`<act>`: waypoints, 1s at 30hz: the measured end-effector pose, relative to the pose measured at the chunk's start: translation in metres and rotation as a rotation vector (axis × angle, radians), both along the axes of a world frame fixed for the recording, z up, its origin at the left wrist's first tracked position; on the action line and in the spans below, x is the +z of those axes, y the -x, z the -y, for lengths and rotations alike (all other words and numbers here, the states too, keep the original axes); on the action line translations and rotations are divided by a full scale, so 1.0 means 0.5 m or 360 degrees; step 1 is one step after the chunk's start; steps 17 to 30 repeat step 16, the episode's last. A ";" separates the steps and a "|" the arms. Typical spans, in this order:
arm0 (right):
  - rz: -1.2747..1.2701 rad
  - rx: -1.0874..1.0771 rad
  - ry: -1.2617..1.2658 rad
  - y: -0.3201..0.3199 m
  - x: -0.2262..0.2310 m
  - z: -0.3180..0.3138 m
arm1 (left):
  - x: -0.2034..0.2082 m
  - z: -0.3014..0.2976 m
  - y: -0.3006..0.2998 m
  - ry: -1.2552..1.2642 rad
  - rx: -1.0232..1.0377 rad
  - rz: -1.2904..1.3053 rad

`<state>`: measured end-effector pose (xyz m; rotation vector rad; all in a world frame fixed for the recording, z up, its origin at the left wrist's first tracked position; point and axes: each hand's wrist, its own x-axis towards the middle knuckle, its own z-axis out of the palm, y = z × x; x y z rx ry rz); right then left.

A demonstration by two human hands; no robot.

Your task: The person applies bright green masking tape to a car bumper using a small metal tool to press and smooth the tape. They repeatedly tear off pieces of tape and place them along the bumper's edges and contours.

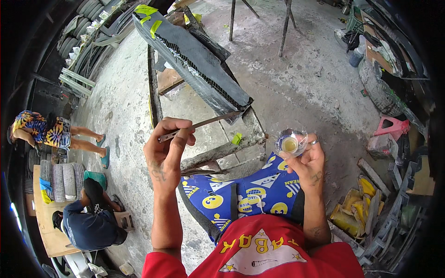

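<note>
My left hand (170, 147) is closed round the silver handle of a long thin metal blade (208, 121). Its far tip reaches the near end of a long grey-black panel (185, 60), though I cannot tell whether it touches. A dark woven strip runs along that panel, and yellow-green tape (155, 28) sticks to its far end. In my right hand (307, 160) is a clear plastic cup (290, 141), gripped by its side, with a little pale yellowish liquid in the bottom. The panel lies tilted on a rough, worn stand frame (222, 150) in front of my knees.
On the left, one person (90, 224) sits by a wooden board (52, 231) and another (41, 129) bends over. Tyres (62, 183) stand nearby. Along the right lie a pink jack stand (391, 125), yellow scraps (352, 213) and long strips. Thin metal legs (285, 28) rise beyond the panel.
</note>
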<state>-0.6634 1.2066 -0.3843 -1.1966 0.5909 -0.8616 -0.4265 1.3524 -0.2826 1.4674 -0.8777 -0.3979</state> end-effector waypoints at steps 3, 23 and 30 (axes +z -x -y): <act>-0.0022 0.0004 0.0003 0.001 0.000 -0.001 | -0.004 -0.001 -0.003 0.0000 -0.0014 0.0004; 0.0009 0.0032 -0.0023 0.003 -0.005 0.000 | -0.005 -0.002 -0.011 0.0050 0.0005 0.0014; 0.0009 0.0032 -0.0023 0.003 -0.005 0.000 | -0.005 -0.002 -0.011 0.0050 0.0005 0.0014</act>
